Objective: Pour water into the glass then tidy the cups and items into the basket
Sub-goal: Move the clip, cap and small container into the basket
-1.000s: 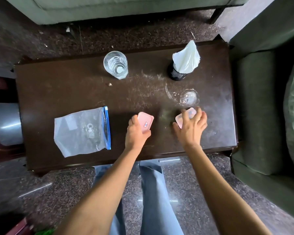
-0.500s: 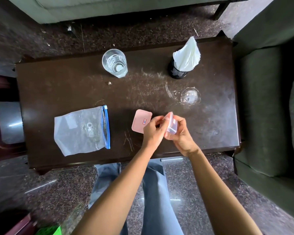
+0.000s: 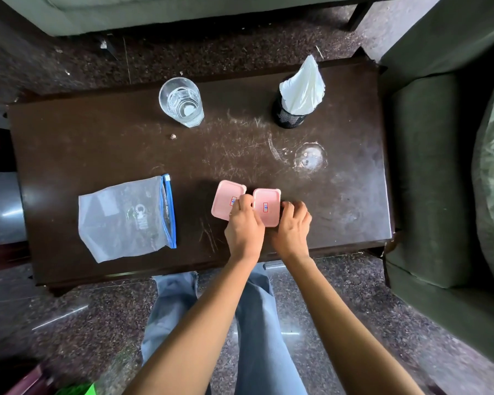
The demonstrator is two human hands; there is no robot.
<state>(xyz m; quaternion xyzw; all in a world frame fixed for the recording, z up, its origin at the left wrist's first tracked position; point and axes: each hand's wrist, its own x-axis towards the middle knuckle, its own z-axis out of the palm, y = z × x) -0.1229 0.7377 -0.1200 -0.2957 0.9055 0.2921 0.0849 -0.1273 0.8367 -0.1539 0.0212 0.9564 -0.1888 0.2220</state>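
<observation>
Pink box (image 3: pixel 266 208) tipped back lid-up

Left hand (image 3: pixel 244 229) and right hand (image 3: pixel 293 229) both pinch its sides near the tabletop (image 3: pixel 97 138) front edge, just beside a second pink box (image 3: pixel 226 198). Glass (image 3: pixel 181 101) sits by the far edge, zip bag (image 3: pixel 126 218) left.

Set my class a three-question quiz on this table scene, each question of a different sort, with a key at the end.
1. True or false: the glass stands upright on the table with water in it.
2. Fill in the gap: the seal of the zip bag is ___ in colour.
3. Which thing do the left hand and the right hand grip together? A the zip bag; B the right pink box; C the glass.
Key: 1 true; 2 blue; 3 B.
</observation>
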